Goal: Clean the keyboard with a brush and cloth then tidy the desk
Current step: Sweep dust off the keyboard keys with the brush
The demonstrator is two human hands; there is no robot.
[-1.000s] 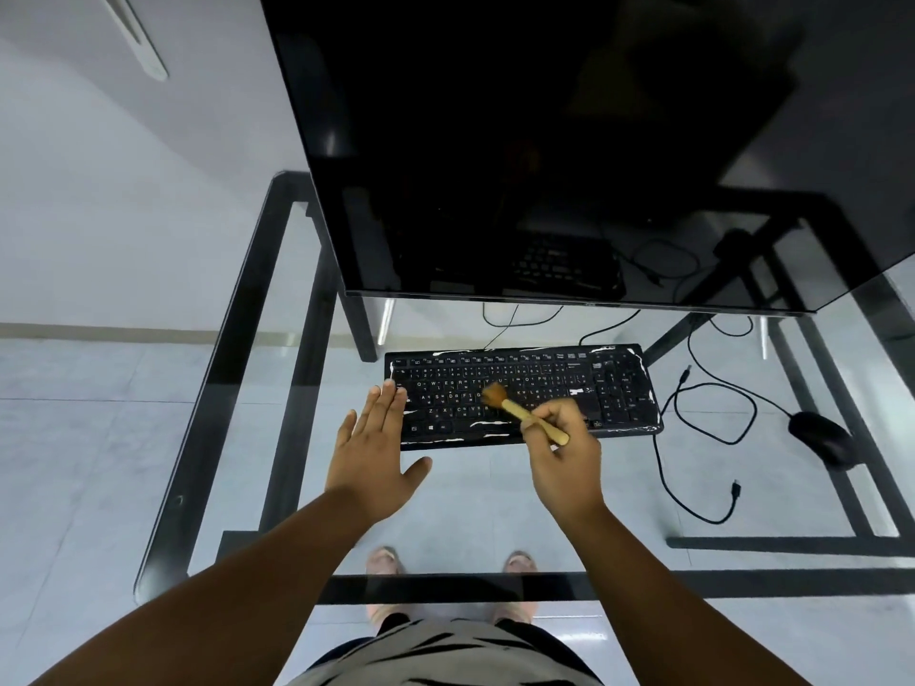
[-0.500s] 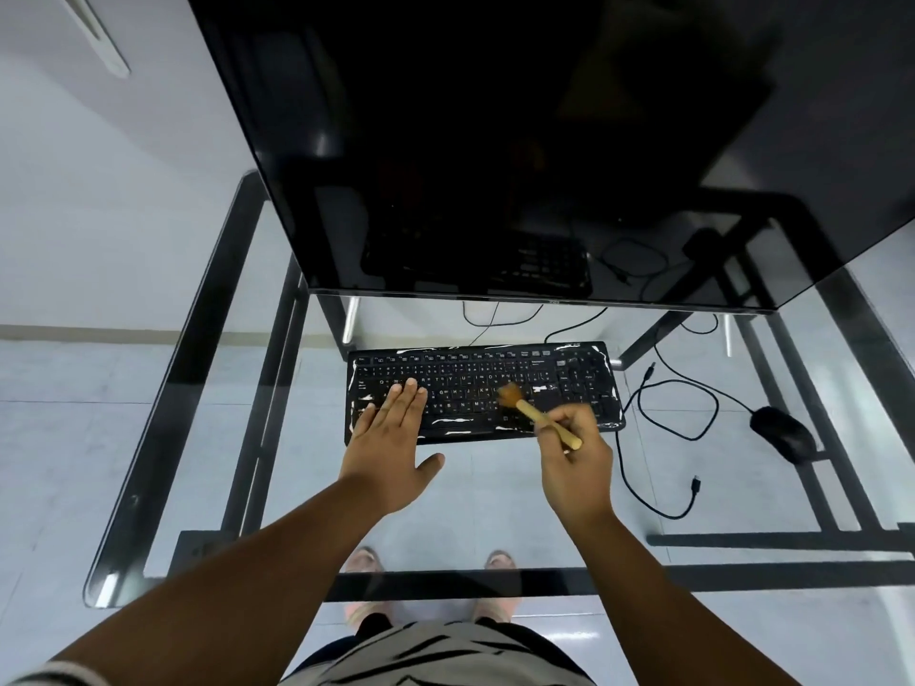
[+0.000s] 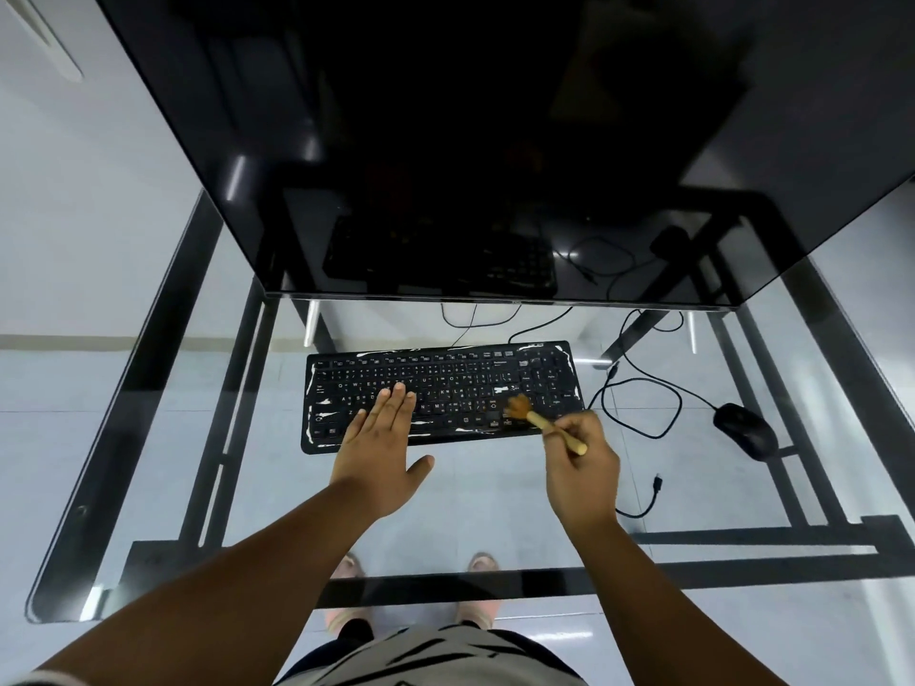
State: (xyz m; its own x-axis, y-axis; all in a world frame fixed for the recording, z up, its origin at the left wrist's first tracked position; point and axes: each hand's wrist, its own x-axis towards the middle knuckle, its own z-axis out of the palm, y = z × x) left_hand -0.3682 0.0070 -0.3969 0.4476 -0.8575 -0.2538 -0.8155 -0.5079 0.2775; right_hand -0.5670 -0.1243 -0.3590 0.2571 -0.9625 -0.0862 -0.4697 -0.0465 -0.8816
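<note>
Left hand (image 3: 383,455): fingers straight, flat on keyboard (image 3: 440,396) | Right hand (image 3: 584,467): fingers pinching wooden brush (image 3: 542,419), bristles on keys | Glass tabletop (image 3: 495,497)

bare glass desk (image 3: 495,492) before keyboard (image 3: 445,388), cable (image 3: 638,403) and mouse (image 3: 745,430) crowd right
</note>
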